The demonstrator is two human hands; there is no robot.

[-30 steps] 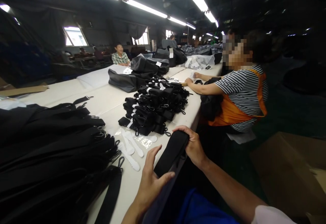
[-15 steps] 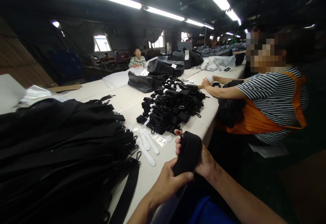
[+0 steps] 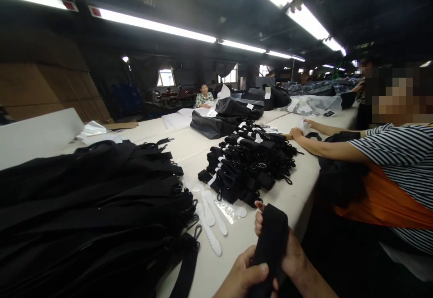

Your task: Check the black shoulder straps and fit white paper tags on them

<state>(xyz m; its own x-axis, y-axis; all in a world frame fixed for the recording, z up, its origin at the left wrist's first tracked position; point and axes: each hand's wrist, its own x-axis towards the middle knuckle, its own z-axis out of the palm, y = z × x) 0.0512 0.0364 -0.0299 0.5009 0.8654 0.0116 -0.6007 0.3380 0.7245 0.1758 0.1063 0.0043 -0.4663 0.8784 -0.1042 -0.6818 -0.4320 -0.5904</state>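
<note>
A black webbing strap (image 3: pixel 270 232), folded into a flat bundle, is held between my two hands over the table's near edge. My left hand (image 3: pixel 245 271) grips its lower end, with the thumb across the front. Behind the upper part, my right hand (image 3: pixel 291 250) is closed around the strap, its fingertips showing on the left side. Several white toothed plastic strips (image 3: pixel 211 221) lie on the table just left of my hands. Beyond them rests a pile of folded black straps (image 3: pixel 248 162) with white bands and metal hooks.
A large heap of loose black straps (image 3: pixel 84 198) with hooks covers the table's left side. Grey bags (image 3: pixel 216 119) sit farther back on the pale table (image 3: pixel 182 149). At the right, a co-worker in a striped shirt (image 3: pixel 399 146) reaches over the table edge.
The view has shifted, so the scene sits lower and farther right. The bundle in my hands now looks longer and flatter, with my left hand lower on it.
</note>
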